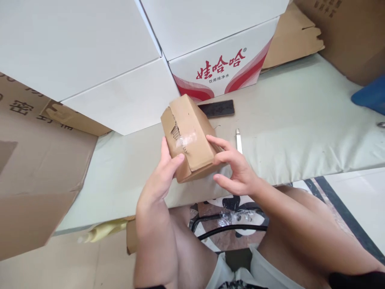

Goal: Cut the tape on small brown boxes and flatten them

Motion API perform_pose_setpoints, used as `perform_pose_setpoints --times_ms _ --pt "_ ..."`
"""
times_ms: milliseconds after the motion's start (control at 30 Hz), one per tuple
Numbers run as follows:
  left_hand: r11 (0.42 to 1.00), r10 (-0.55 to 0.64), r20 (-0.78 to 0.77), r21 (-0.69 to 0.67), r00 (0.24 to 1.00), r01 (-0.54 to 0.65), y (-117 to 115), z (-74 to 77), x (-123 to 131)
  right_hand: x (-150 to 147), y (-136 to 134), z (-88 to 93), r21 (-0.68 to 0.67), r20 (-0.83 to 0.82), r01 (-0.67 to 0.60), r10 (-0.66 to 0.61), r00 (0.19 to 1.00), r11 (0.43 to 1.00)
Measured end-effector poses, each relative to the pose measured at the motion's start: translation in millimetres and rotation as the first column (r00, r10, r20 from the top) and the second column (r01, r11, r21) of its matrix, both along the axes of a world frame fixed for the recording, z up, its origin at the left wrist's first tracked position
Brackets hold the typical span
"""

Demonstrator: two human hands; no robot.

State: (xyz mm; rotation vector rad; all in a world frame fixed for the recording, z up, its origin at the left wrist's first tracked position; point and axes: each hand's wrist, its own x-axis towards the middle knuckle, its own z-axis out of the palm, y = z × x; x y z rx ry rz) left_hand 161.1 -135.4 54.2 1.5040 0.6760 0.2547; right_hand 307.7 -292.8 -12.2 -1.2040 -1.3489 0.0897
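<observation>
A small brown cardboard box [195, 128] is tilted over the pale cloth surface, its taped seam torn at one edge. My left hand [161, 172] grips its left side, the thumb on the near flap and the other fingers partly hidden behind it. At the box's right side is my right hand [233, 166], fingers apart, with the fingertips touching or very close to the cardboard. Just beyond that hand lies a narrow silver metal tool [238, 140], perhaps a nail clipper. A dark phone [218, 108] rests behind the box.
Large white cartons [117, 96] stand stacked at the back, one printed in red [222, 68]. Big brown cardboard boxes [45, 172] flank the left. A blue object [369, 96] is at the right edge. Crumpled clear plastic [236, 217] lies below, between the person's legs.
</observation>
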Motion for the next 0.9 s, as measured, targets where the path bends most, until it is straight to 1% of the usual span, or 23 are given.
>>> perform_pose_setpoints --times_ms 33,100,167,233,367,433,467,500,533,567,600,633,667,700,767,800,833,867,900 --pt "1.000 -0.025 -0.054 0.016 0.998 0.026 -2.4 3.7 -3.0 0.5 -0.8 1.0 0.029 -0.005 0.026 -0.026 1.000 0.999" --pt "0.996 -0.057 -0.156 0.059 0.986 0.067 -7.2 9.8 -8.0 1.8 -2.6 2.9 0.045 0.001 0.079 -0.079 0.997 0.996" --pt "0.990 -0.070 -0.242 0.099 0.968 0.096 -11.5 14.6 -11.1 3.7 -4.6 4.3 0.016 0.020 0.104 -0.105 0.994 0.994" --pt "0.982 -0.071 -0.300 0.149 0.951 0.120 -14.6 17.9 -11.9 6.4 -6.5 4.9 -0.021 0.015 0.098 -0.097 0.995 0.995" --pt "0.950 -0.068 -0.311 0.269 0.948 0.156 -13.5 19.7 -9.3 14.3 -8.9 4.4 -0.102 -0.101 0.080 -0.091 0.991 0.992" --pt "0.925 -0.009 -0.301 0.360 0.954 0.122 -9.5 17.8 -7.2 18.4 -9.2 3.4 -0.111 -0.170 0.032 -0.050 0.984 0.993" --pt "0.899 0.054 -0.281 0.431 0.958 0.075 -7.3 16.3 -6.1 20.0 -9.1 2.7 -0.108 -0.197 0.000 -0.022 0.980 0.994" --pt "0.856 0.135 -0.243 0.517 0.960 0.010 -5.2 14.3 -5.0 21.3 -8.8 1.9 -0.110 -0.222 -0.032 0.007 0.975 0.993" --pt "0.792 0.216 -0.190 0.608 0.958 -0.058 -3.4 12.2 -3.9 22.1 -8.3 1.0 -0.119 -0.247 -0.064 0.033 0.968 0.991" --pt "0.715 0.278 -0.130 0.690 0.952 -0.114 -2.2 9.9 -2.9 22.4 -7.6 0.0 -0.134 -0.272 -0.093 0.054 0.961 0.987" --pt "0.639 0.309 -0.076 0.754 0.948 -0.148 -1.6 7.6 -1.9 22.2 -6.7 -0.9 -0.154 -0.297 -0.118 0.068 0.952 0.981" --pt "0.583 0.306 -0.046 0.798 0.951 -0.149 -1.4 5.4 -1.0 21.6 -5.7 -1.7 -0.173 -0.320 -0.137 0.076 0.944 0.975" --pt "0.554 0.272 -0.044 0.824 0.961 -0.120 -1.5 3.2 -0.2 20.8 -4.7 -2.3 -0.191 -0.340 -0.148 0.076 0.937 0.970" --pt "0.545 0.222 -0.064 0.835 0.973 -0.069 -1.7 1.1 0.6 20.1 -3.9 -2.5 -0.207 -0.354 -0.149 0.068 0.933 0.967" --pt "0.551 0.136 -0.118 0.834 0.984 0.024 -1.7 -2.5 1.5 20.4 -3.0 -1.9 -0.228 -0.362 -0.101 0.012 0.932 0.968" --pt "0.556 0.113 -0.139 0.829 0.984 0.053 -1.2 -3.9 1.8 22.0 -3.1 -0.9 -0.245 -0.352 -0.035 -0.056 0.934 0.969" --pt "0.560 0.102 -0.153 0.825 0.983 0.070 -0.6 -5.0 1.8 24.8 -3.6 0.4 -0.287 -0.322 0.066 -0.161 0.933 0.956" --pt "0.564 0.102 -0.159 0.822 0.982 0.075 0.3 -5.7 1.6 28.7 -4.4 2.0 -0.364 -0.259 0.193 -0.298 0.919 0.911" --pt "0.568 0.105 -0.162 0.820 0.981 0.075 1.2 -6.1 1.3 33.5 -5.4 3.6 -0.470 -0.158 0.321 -0.436 0.886 0.822"
